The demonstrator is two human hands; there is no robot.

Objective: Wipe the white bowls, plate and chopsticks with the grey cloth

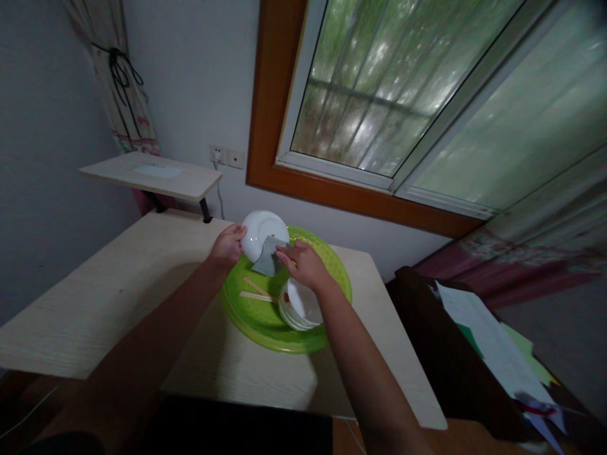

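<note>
My left hand grips the edge of a white plate, tilted up above a round green tray. A grey cloth lies against the plate's face, pinched in the fingers of my right hand. Below my right hand, a stack of white bowls with a red mark stands in the tray, partly covered by my wrist. Beside the bowls lie wooden chopsticks, their far ends hidden behind the stack.
The tray rests on a pale wooden table. A small raised shelf bearing a paper stands at the back left. Behind are wall sockets and a window. Dark furniture with papers is on the right.
</note>
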